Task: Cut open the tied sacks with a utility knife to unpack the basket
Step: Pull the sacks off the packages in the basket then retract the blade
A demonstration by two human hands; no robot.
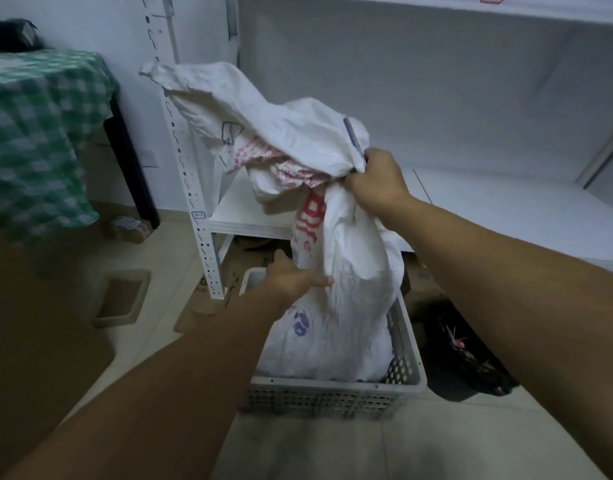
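Fingers of left hand lie straight against sack, which stands in basket at lower centre. Beyond, right hand clenches the sack's bunched neck together with utility knife. Risk: crowded grip slips and blade nicks knuckles

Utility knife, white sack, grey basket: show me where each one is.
utility knife [352, 136], head view, its grey body
white sack [357, 271], head view, bulging middle
grey basket [318, 398], head view, perforated front wall
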